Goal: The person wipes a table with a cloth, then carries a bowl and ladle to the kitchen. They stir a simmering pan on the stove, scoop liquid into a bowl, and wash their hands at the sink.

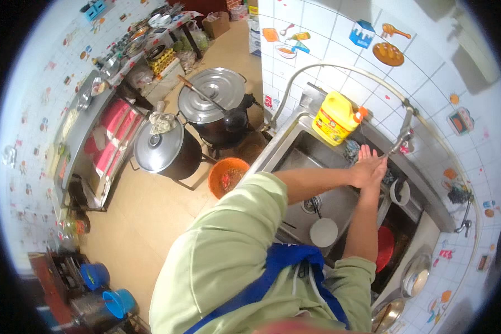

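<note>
Under the faucet (401, 142) at the sink's back edge, my left hand (358, 173) and my right hand (376, 177) press together, one partly covering the other. Their visible fingers are stretched out, and no object shows between them. Which fingers belong to which hand is partly hidden by the overlap. A yellow plastic jug (338, 119) with an orange-red cap stands left of them, beside a scouring pad (352, 150). A white container with a dark handle (399, 192) is to their right. In the steel sink basin (286, 167) lies a round white ladle or dipper (323, 232) near the drain.
A red basin (385, 249) sits in the right compartment, with metal bowls (416, 275) beyond. Left of the sink are an orange basin (227, 177) on the floor and two lidded pots (156, 146), one bearing a ladle (236, 119). A hose (350, 69) arches along the tiled wall.
</note>
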`<move>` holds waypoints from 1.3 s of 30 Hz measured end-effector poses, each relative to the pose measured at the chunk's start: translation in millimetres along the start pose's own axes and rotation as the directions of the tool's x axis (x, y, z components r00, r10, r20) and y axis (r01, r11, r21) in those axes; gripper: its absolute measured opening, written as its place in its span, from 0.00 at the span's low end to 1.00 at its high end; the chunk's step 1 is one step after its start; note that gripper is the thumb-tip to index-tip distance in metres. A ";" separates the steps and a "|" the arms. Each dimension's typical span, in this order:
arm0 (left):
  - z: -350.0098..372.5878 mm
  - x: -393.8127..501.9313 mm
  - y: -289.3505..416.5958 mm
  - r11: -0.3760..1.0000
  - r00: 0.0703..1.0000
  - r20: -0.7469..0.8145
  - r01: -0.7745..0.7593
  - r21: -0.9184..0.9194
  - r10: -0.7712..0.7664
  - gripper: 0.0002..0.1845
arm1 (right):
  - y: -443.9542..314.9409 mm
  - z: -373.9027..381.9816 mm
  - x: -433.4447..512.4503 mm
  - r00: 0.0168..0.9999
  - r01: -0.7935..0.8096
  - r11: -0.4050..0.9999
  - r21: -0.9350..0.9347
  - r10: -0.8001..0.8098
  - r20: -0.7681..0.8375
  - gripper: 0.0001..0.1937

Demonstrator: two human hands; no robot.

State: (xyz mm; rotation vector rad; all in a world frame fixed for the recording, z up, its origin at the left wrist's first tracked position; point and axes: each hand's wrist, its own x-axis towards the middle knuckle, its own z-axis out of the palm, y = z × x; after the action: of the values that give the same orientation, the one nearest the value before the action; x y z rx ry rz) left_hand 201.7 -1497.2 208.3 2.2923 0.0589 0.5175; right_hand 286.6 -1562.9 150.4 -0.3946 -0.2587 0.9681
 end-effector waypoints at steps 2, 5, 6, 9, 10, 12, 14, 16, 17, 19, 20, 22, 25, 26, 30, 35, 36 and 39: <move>14.7 6.1 1.4 0.980 0.975 -0.187 0.084 -0.181 -0.119 0.23 | 2.7 -13.5 -2.3 0.971 0.095 0.949 -0.301 -0.155 -0.182 0.20; 42.8 7.2 5.4 0.975 0.919 -0.325 0.202 -0.096 -0.223 0.25 | -1.6 -39.7 -3.2 0.948 0.098 0.752 -0.651 -0.270 -0.170 0.19; 50.5 4.4 7.7 0.983 0.899 -0.426 0.158 0.096 -0.103 0.24 | -3.7 -49.6 -1.8 0.946 0.090 0.737 -0.669 -0.274 -0.174 0.19; 52.1 8.3 3.8 0.989 0.927 -0.343 0.133 -0.070 -0.149 0.21 | -14.2 -75.7 1.7 0.990 -0.085 0.989 0.124 0.070 0.120 0.27; 47.5 11.7 0.9 0.958 0.940 -0.267 0.144 -0.249 -0.211 0.19 | -16.0 -79.9 1.6 0.993 -0.082 0.978 0.193 0.065 0.095 0.26; 37.4 20.2 -0.9 0.798 0.926 -0.180 0.172 -0.578 -0.331 0.13 | -15.5 -76.5 2.0 0.999 -0.032 0.953 0.302 0.043 -0.029 0.25; 31.3 19.3 -1.6 0.229 0.923 0.045 0.141 -0.963 -0.381 0.12 | -8.2 -58.0 -0.3 0.987 0.017 0.914 0.405 0.049 -0.153 0.24; 30.9 15.9 -2.4 -0.168 0.951 0.119 0.073 -0.983 -0.285 0.11 | -4.9 -27.5 -9.3 0.959 0.176 0.969 -0.175 -0.209 -0.193 0.23; 33.3 15.3 -0.7 -0.173 0.949 0.128 0.080 -0.982 -0.289 0.11 | -2.2 -9.9 -10.9 0.948 0.187 0.945 -0.267 -0.245 -0.204 0.23; 40.9 11.2 3.9 -0.198 0.939 0.152 0.094 -0.976 -0.307 0.13 | 4.3 18.7 -15.6 0.960 0.166 0.963 -0.213 -0.207 -0.186 0.22; 42.7 9.7 4.8 0.114 0.939 0.050 0.095 -0.989 -0.341 0.15 | 7.3 30.5 -16.1 0.969 0.153 0.973 -0.173 -0.182 -0.169 0.22; 38.7 10.8 2.4 0.177 0.963 -0.065 -0.019 -0.984 -0.260 0.13 | 12.5 48.4 -15.2 0.991 0.125 0.989 -0.074 -0.127 -0.034 0.21; 13.5 13.6 -12.3 0.815 0.983 -0.185 -0.103 -0.571 -0.005 0.11 | 16.1 61.7 -16.9 0.925 -0.016 1.000 0.026 0.005 0.379 0.20; 0.3 16.6 -21.7 0.946 0.963 -0.195 -0.231 -0.226 0.189 0.10 | 15.7 63.6 -17.5 0.903 -0.051 0.997 0.055 0.022 0.430 0.20; -10.2 19.3 -26.3 0.997 0.957 -0.288 -0.057 -0.059 0.038 0.13 | 5.3 60.9 -18.4 0.946 0.065 0.998 0.006 -0.060 -0.318 0.14; 10.2 19.6 -13.7 0.248 0.980 0.084 0.127 -0.960 -0.180 0.10 | -0.2 39.3 -9.5 0.927 0.310 0.904 -0.294 -0.355 -0.117 0.13; 11.3 20.7 -13.4 0.161 0.969 0.149 0.183 -0.970 -0.199 0.11 | 1.6 35.3 -10.9 0.924 0.316 0.947 -0.052 -0.320 -0.209 0.15; 7.5 26.8 -15.8 0.769 0.993 -0.080 0.015 -0.639 -0.086 0.11 | 7.7 32.5 -16.9 0.936 0.327 0.943 -0.061 -0.332 -0.115 0.14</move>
State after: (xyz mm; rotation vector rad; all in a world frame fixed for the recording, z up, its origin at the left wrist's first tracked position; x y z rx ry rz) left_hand 230.9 -1485.9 201.8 1.5851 -0.0062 0.5302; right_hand 259.1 -1566.4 175.6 -0.4311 -0.2233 0.6063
